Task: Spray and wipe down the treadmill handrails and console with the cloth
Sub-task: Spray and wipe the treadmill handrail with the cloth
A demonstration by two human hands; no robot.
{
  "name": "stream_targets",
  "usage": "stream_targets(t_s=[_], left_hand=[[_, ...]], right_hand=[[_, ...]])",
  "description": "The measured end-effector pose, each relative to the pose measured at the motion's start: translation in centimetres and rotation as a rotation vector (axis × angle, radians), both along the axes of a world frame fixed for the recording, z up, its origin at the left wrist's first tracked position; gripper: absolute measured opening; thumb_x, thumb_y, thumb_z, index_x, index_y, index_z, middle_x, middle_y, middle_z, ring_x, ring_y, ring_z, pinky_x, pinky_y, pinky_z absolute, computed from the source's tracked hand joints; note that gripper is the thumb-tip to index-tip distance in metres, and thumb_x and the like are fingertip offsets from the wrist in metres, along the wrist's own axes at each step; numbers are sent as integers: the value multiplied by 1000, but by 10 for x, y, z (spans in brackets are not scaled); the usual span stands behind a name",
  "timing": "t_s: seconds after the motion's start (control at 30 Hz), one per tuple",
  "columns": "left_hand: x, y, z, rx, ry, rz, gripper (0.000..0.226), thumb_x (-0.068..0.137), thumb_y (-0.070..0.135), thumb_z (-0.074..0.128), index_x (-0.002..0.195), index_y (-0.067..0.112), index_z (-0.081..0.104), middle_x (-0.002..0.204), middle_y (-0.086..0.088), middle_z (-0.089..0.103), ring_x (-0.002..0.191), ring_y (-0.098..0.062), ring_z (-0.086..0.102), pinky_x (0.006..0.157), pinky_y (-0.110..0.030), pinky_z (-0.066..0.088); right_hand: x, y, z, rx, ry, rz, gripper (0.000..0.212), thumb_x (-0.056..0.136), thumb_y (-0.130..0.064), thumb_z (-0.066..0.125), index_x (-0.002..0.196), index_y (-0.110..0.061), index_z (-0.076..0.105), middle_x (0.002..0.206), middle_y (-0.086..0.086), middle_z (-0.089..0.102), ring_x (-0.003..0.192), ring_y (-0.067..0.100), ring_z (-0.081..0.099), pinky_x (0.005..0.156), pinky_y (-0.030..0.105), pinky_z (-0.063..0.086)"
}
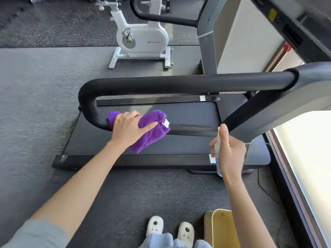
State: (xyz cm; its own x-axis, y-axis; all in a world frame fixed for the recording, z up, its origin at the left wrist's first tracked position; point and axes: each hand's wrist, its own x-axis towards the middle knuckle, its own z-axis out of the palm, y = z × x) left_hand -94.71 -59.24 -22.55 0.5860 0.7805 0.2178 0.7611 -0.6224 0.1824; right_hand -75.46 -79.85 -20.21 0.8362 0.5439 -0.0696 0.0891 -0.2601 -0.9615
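Dark gym floor (35,104) carries the treadmill (161,160), white exercise bike (141,42) and yellow bin (222,228).

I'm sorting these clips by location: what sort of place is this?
Most likely a gym or fitness room: a treadmill with a padded handrail, a white exercise bike behind it, and dark rubber-type flooring.

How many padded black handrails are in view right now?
2. The near handrail loops under the purple cloth held by the left hand; the far handrail is top centre. Others may be out of frame.
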Motion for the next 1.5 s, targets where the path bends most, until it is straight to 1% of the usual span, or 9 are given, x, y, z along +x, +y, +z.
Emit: stream_targets(t_s=[0.13,0.27,0.47,0.77,0.9,1.03,1.17,1.3,1.5], left_hand=[[21,-11,-5,26,132,40,83,82,79,15,110,24,70,116,2,66,106,-28,57,93,-44,33],[103,-38,-18,-23,187,-188,64,88,76,26,128,38,57,120,5,61,107,-24,57,93,-41,38],[187,-73,-29,-9,245,-330,71,83,81,35,140,39,44,118,-3,63,103,-25,61,85,-36,43],[50,-17,-10,49,186,-180,93,62,94,30,128,34,60,102,-2,66,92,-26,63,85,-39,44],[1,0,-7,87,200,-44,86,63,93,34,118,35,65,98,-2,65,89,-30,62,83,-43,42],[46,-16,-16,98,164,15,68,75,84,32,108,37,68,103,3,67,93,-29,61,84,-42,37],[129,-43,-23,-9,212,-195,64,78,84,39,123,42,59,113,4,64,100,-24,59,84,-37,39],[191,-80,-31,20,256,-347,73,79,81,43,139,39,46,121,-2,57,106,-26,55,86,-38,38],[127,-42,-29,53,184,-382,79,76,82,48,139,34,48,110,-5,65,95,-27,62,81,-37,44]], right_hand=[[10,-10,-10,-3,16,-32,75,82,-78,40,48,-13,57,41,3,54,48,18,53,80,53,54],[24,-24,-20,14,11,-75,75,84,-77,41,43,-16,55,45,9,56,48,19,54,76,53,55],[38,-27,-21,-25,-18,-70,74,85,-78,41,39,-21,53,43,4,56,52,25,60,76,53,55],[35,-3,-16,-55,37,-36,78,80,-82,36,52,-12,57,41,-3,51,46,15,51,81,54,54],[34,-3,-19,-61,40,-36,81,80,-82,35,55,-8,58,42,-2,51,45,10,51,80,50,54],[39,-7,-23,-54,37,-71,81,81,-81,37,54,-8,59,43,-1,54,47,14,53,78,49,54],[46,-12,-22,-77,25,-98,81,80,-81,37,55,-7,61,42,0,55,46,14,55,79,47,55],[47,-13,-23,-86,-2,-109,84,80,-82,38,59,-5,63,47,4,61,54,32,64,78,53,58],[28,1,-14,-77,-21,-62,84,80,-82,35,55,-6,60,40,-1,53,48,19,54,77,50,54]])
